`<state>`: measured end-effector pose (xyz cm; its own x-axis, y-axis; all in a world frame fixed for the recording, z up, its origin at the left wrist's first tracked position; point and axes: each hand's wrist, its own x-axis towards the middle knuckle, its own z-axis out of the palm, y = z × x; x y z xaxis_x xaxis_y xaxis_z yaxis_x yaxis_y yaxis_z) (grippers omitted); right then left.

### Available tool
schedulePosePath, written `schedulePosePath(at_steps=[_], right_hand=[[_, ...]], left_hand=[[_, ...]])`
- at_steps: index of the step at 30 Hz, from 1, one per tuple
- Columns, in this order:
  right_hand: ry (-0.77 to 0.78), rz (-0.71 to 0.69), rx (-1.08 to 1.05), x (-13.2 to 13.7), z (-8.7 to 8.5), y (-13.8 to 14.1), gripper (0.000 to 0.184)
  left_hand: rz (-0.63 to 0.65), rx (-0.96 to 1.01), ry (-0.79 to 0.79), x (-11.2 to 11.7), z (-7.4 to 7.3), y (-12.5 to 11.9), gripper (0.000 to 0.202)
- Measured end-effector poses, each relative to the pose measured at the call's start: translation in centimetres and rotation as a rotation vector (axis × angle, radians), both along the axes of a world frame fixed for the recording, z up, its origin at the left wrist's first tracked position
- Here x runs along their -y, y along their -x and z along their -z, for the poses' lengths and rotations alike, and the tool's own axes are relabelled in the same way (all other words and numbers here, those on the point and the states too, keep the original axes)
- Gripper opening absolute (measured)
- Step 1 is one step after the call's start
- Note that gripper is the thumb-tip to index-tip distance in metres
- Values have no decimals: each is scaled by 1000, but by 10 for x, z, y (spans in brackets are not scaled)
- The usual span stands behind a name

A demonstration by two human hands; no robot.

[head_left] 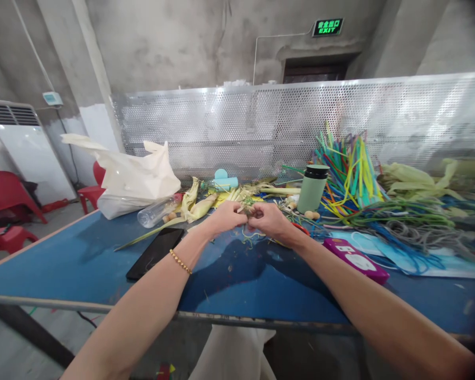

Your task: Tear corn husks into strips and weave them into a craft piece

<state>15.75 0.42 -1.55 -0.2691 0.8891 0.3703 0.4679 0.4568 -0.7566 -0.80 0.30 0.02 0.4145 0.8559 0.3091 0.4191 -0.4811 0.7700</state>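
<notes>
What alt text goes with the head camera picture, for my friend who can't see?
A left hand and a right hand pinch a small greenish bit, too tiny to name, just above a blue table. To their right are a green bottle with a black lid and a pile of colourful strips; to their left sits a whitish bag.

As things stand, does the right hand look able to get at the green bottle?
Likely yes: the green bottle stands upright, forward and to the right of the right hand, with only low clutter seen between them, though that hand is busy with plant-like strands.
</notes>
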Motion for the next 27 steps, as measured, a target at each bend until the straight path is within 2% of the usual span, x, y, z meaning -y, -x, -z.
schedulePosePath(at_steps=[4, 6, 9, 13, 16, 20, 24, 27], right_hand=[[191, -84, -183, 7, -4, 2, 2], [234, -89, -240, 9, -5, 3, 6], [231, -78, -236, 10, -6, 3, 7], [218, -67, -212, 8, -6, 3, 7], [205, -39, -204, 5, -4, 2, 8], [178, 3, -215, 1, -2, 1, 4], [204, -11, -252, 1, -1, 1, 2], [234, -52, -329, 0, 0, 1, 2]], left_hand=[[3, 143, 18, -5, 2, 1, 10], [11, 212, 48, -8, 3, 2, 8], [19, 266, 61, -12, 4, 2, 6], [-31, 337, 24, -16, 6, 3, 5], [47, 386, 144, -15, 5, 5, 6], [161, 329, 260, -9, 1, 8, 12], [105, 205, 183, -3, -4, 8, 24], [66, 132, 111, 0, -5, 8, 22]])
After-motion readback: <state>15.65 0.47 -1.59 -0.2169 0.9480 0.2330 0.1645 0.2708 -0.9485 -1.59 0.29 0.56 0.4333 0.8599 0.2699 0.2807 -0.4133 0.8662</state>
